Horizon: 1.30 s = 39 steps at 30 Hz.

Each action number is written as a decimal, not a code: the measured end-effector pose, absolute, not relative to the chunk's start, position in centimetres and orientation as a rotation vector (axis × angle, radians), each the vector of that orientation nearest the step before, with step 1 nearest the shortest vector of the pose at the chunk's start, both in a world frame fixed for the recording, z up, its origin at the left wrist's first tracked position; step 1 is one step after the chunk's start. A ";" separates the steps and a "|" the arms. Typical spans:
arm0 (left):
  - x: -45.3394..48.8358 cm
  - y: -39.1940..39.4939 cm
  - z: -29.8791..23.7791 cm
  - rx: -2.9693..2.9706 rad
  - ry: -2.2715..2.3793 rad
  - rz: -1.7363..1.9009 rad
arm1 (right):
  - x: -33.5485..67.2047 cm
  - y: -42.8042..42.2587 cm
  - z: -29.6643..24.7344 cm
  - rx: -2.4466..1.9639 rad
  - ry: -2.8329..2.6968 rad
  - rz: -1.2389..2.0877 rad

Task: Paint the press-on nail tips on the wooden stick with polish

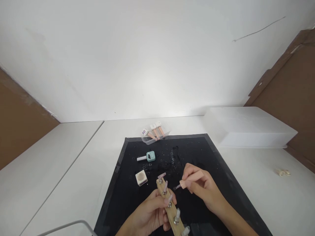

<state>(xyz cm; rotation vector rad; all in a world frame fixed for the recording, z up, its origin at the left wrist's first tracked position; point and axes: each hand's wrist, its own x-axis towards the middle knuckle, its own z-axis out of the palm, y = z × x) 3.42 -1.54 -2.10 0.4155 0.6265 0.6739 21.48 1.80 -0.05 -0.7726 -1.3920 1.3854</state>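
My left hand (154, 211) is wrapped round a wooden nail-tip stand (163, 198), a narrow strip tilted over the mat. Several pale false nails (165, 186) stick up from metal mounts along it. In my right hand (203, 188) is a nail polish brush (194, 177), held by its peach cap between thumb and fingers. Its dark bristle tip points left, just right of the stand and apart from the nails. A square white nail polish bottle (141, 178) sits left of the stand. Beyond it lies a teal bottle (151, 156) with a white cap, on its side.
A black mat (197, 147) covers the middle of the white table (78, 183). At its far edge, a clear tray (147, 141) holds several peach-capped bottles. A white box (251, 127) stands at the back right, with small beige pieces (283, 172) nearer. A grey cable or rod (71, 224) curves in at lower left.
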 end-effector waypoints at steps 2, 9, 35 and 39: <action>3.4 -1.6 -2.2 0.421 0.625 0.676 | 21.5 1.8 -0.2 -0.733 -1.341 1.424; 3.5 -1.4 -2.2 0.396 0.637 0.685 | 21.5 1.6 0.9 -0.644 -1.471 1.504; 3.6 -1.3 -1.9 0.399 0.691 0.692 | 21.4 1.6 0.4 -0.678 -1.323 1.582; 3.8 -1.2 -1.6 0.399 0.727 0.698 | 21.3 1.6 0.8 -0.757 -1.407 1.516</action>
